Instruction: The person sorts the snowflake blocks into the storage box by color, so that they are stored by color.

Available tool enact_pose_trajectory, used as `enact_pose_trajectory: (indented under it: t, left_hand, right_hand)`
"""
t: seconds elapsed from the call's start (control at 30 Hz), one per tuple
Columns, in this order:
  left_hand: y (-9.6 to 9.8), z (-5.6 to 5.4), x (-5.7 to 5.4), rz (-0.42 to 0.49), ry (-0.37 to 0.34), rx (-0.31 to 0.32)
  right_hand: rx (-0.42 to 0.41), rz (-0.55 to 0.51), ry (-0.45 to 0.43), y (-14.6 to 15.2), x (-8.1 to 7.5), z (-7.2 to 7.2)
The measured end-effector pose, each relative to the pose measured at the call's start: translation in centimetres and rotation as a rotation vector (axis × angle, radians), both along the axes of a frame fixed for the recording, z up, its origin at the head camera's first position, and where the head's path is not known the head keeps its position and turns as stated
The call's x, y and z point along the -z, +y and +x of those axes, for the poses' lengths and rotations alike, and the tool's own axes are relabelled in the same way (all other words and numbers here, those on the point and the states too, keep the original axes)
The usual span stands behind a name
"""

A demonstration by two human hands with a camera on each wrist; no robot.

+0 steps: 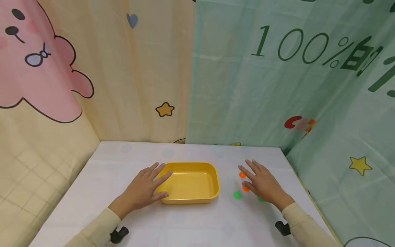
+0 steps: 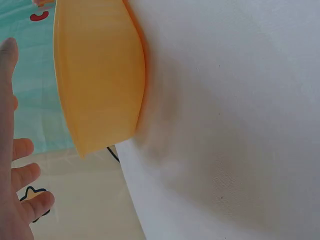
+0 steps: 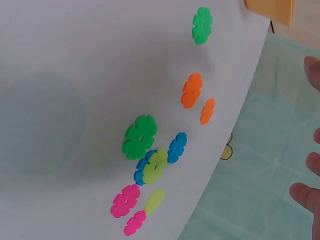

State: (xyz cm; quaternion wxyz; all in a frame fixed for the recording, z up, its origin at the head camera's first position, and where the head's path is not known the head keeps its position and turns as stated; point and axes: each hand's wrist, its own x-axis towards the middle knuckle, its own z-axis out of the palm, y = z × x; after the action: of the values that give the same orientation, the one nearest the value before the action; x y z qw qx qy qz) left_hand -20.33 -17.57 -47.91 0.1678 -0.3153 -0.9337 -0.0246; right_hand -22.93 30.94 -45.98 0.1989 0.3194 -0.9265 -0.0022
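A yellow rectangular tray (image 1: 192, 183) sits on the white table, with a bare inside. My left hand (image 1: 146, 187) hovers over the tray's left edge, its fingers spread; whether it touches the rim I cannot tell. In the left wrist view the tray's side (image 2: 100, 75) shows beside the fingers (image 2: 25, 177). My right hand (image 1: 263, 181), fingers extended, is above several flower-shaped plastic discs and holds nothing. The right wrist view shows green discs (image 3: 140, 137), orange discs (image 3: 191, 91), blue discs (image 3: 177, 148), yellow-green discs (image 3: 155, 166) and pink discs (image 3: 125, 201) lying flat, some overlapping.
The white table (image 1: 191, 226) ends at a back edge against hanging curtains, beige (image 1: 148, 68) on the left and green (image 1: 240, 96) on the right. A black strap piece (image 1: 119, 235) hangs at the left wrist, another (image 1: 282, 228) at the right.
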Motion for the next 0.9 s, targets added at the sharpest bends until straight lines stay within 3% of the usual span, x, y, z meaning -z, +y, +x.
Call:
enact_pose_trajectory:
  t: [0.1, 0.27, 0.5, 0.67, 0.9]
  left_hand:
    - [-0.3, 0.1, 0.0, 0.042, 0.009, -0.023]
    - [-0.7, 0.4, 0.6, 0.074, 0.045, -0.054]
    - [-1.0, 0.7, 1.5, 0.111, 0.081, -0.086]
    - [-1.0, 1.0, 1.9, 0.165, 0.015, -0.148]
    - [-0.5, 1.7, 2.1, 0.266, -0.107, -0.239]
  right_hand:
    - [0.052, -0.03, -0.041, 0.4, 0.1, -0.2]
    - [0.192, -0.048, -0.209, 1.0, 0.8, -0.5]
    - [0.267, -0.084, -0.394, 1.2, 2.4, -1.5]
    - [0.314, -0.135, -0.507, 0.7, 3.4, -2.0]
    - [0.323, -0.149, -0.546, 0.3, 4.2, -2.3]
